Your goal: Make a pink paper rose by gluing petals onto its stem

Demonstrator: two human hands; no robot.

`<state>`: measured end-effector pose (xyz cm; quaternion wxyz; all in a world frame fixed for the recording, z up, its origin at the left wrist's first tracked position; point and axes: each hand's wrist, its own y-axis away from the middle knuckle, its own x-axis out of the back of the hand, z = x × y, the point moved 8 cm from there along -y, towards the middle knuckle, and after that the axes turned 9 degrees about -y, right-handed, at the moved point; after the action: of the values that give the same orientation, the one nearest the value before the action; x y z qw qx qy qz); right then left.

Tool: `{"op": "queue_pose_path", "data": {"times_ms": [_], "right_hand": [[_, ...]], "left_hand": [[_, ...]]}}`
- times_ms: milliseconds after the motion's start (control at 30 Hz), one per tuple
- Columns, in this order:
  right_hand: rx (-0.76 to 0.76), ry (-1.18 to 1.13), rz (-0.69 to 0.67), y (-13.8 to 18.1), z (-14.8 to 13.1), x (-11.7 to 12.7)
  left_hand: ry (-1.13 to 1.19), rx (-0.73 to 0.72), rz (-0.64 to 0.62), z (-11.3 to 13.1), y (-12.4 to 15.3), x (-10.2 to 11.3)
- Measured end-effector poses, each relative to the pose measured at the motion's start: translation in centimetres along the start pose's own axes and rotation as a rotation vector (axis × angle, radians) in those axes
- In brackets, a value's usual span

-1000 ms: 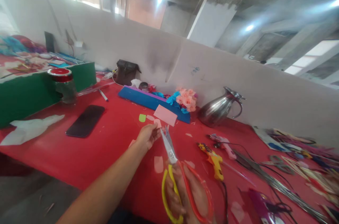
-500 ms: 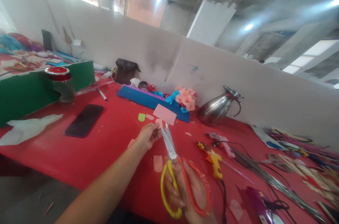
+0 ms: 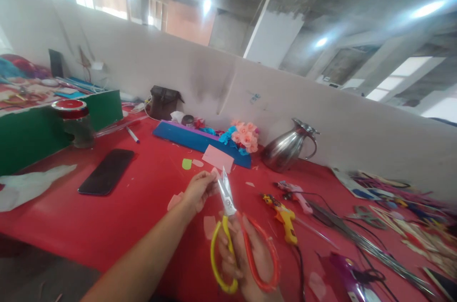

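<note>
My right hand [image 3: 246, 264] grips scissors [image 3: 228, 226] with one yellow and one red handle loop, the silver blades pointing up and away. My left hand [image 3: 198, 190] is pinched on a small pink paper piece [image 3: 214, 173] held at the blade tips. Both hands hover over the red table [image 3: 135, 207]. A larger pink paper sheet [image 3: 217, 157] lies just beyond, with small pink scraps [image 3: 209, 226] under the hands.
A black phone [image 3: 106, 177] lies at left near a white cloth [image 3: 28, 187], a red-lidded jar [image 3: 73, 121] and a green box [image 3: 32, 131]. A blue tray with paper flowers [image 3: 244, 138], a steel jug [image 3: 287, 150], glue guns [image 3: 283, 214] and wires [image 3: 364, 242] lie right.
The view has shifted slightly. The scissors' blades have closed a little on the pink piece; both hands stay in nearly the same place.
</note>
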<state>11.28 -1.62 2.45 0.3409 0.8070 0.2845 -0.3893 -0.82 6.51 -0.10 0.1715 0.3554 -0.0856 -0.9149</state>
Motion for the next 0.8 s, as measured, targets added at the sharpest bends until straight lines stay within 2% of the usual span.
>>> {"op": "queue_pose_path", "data": {"times_ms": [300,567,800], "right_hand": [[0.059,0.045,-0.008,-0.5,-0.2,0.6],[0.107,0.166,0.017,-0.3,-1.5,1.0],[0.116,0.24,0.041,-0.3,-0.7,0.7]], "left_hand": [[-0.01,-0.074,-0.012,0.7,0.4,-0.5],[-0.02,-0.08,-0.026,0.9,0.4,-0.6],[-0.05,-0.061,-0.062,0.9,0.7,-1.1]]}}
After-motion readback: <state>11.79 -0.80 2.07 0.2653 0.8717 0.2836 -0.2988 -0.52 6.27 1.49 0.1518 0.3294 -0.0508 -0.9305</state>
